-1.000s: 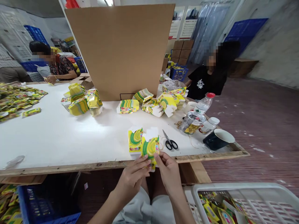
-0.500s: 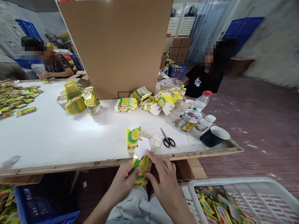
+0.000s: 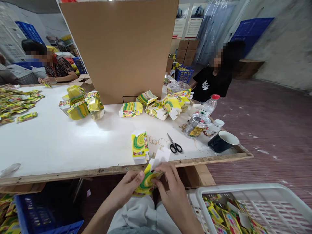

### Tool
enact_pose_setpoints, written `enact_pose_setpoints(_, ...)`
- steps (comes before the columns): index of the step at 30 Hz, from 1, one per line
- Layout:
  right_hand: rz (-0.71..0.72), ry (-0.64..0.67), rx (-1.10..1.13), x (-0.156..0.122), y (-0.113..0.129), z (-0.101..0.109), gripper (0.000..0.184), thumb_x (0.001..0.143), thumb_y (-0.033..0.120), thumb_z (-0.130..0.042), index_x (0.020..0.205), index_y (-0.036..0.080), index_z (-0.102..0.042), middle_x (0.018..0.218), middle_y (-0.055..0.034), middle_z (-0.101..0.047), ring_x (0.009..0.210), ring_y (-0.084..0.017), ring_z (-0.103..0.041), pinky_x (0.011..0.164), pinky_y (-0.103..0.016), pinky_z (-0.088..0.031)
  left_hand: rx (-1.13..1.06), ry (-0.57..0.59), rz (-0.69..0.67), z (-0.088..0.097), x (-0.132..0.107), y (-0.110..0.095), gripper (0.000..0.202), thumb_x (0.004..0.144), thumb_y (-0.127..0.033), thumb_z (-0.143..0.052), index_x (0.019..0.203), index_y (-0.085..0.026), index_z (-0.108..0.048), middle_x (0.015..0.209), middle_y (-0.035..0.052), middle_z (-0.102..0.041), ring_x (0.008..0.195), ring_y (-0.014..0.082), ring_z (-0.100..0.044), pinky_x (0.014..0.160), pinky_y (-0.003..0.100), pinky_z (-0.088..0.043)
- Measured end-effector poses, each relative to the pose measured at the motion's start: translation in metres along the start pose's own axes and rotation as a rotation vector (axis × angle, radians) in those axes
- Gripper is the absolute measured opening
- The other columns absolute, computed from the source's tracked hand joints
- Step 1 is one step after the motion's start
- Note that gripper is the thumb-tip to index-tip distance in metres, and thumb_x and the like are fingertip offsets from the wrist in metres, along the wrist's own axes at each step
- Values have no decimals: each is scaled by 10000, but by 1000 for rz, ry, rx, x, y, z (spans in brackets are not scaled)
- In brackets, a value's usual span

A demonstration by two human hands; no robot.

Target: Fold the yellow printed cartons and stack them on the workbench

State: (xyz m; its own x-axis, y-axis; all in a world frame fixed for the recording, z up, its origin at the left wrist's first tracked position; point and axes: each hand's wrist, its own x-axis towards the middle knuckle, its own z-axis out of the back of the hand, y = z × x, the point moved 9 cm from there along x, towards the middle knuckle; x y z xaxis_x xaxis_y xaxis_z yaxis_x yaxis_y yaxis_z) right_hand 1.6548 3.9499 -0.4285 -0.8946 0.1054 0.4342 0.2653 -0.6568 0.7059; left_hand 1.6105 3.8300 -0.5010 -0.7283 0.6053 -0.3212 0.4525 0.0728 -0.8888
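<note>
Over my lap, just off the table's front edge, a small yellow-and-green carton (image 3: pixel 147 182) is held between both hands. Its white end flap (image 3: pixel 162 157) stands up, pointing away to the right. My left hand (image 3: pixel 129 186) pinches the carton's left side, thumb on the printed face. My right hand (image 3: pixel 170 182) grips the right side, index finger near the base of the flap and thumb lower down. Part of the carton is hidden behind my fingers. Another stack of similar cartons (image 3: pixel 139 144) lies on the white table (image 3: pixel 73 143) just beyond.
Scissors (image 3: pixel 174 144) and rubber bands (image 3: pixel 153 140) lie beyond my right hand. A dark mug (image 3: pixel 223 142), jar (image 3: pixel 197 125) and bottles (image 3: pixel 210 104) stand at the right edge. Carton bundles (image 3: pixel 79 102) sit behind. A white basket (image 3: pixel 202 208) with packets is at lower right. Two people sit across.
The carton has turned and tilted to the right, its flap now pointing right. My right fingers have shifted along its edge; the left hand has moved slightly left.
</note>
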Motion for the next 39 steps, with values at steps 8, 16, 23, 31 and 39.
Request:
enact_pose_setpoints(8, -108, 132, 114, 5, -2, -6, 196, 839, 32, -531, 889, 221, -551, 961, -29, -509, 860, -159, -568, 788, -251, -488, -189, -23, 79, 13, -1, 20, 549, 581, -621, -794, 836, -140, -730, 754, 23, -693, 710, 154, -603, 704, 275, -442)
enact_pose_setpoints(16, -4, 136, -3, 5, 10, -2, 46, 873, 247, -598, 874, 228, -639, 1050, -73, -508, 1019, -239, -527, 874, -369, -476, -251, 21, -4, 3, 0, 7, 433, 675, -525, -787, 822, -120, -747, 648, 32, -689, 594, 119, -598, 589, 213, -448)
enact_pose_setpoints(23, -359, -114, 283, -8, -34, -9, 477, 830, 436, -646, 1224, 171, -601, 1026, -93, -680, 931, -251, -642, 782, -354, -545, -54, -52, -262, -8, 1, -15, 409, 858, -494, -615, 1061, -151, -707, 812, 47, -717, 700, 154, -615, 663, 239, -478)
enact_pose_setpoints(31, -498, -166, 401, -18, -52, -9, 303, 807, 447, -660, 895, 158, -684, 853, -83, -734, 798, -244, -687, 713, -319, -570, 316, -116, -369, -15, 2, -18, 388, 950, -444, -457, 957, -125, -678, 857, 84, -704, 773, 193, -602, 733, 285, -487)
enact_pose_setpoints(39, -333, -222, 544, -14, -44, 1, 343, 891, 339, -611, 1197, 219, -516, 1098, -110, -673, 945, -207, -672, 773, -299, -573, 126, -51, -337, -7, 0, -23, 657, 882, -339, -622, 1403, -201, -247, 902, 81, -693, 831, 219, -655, 783, 328, -500)
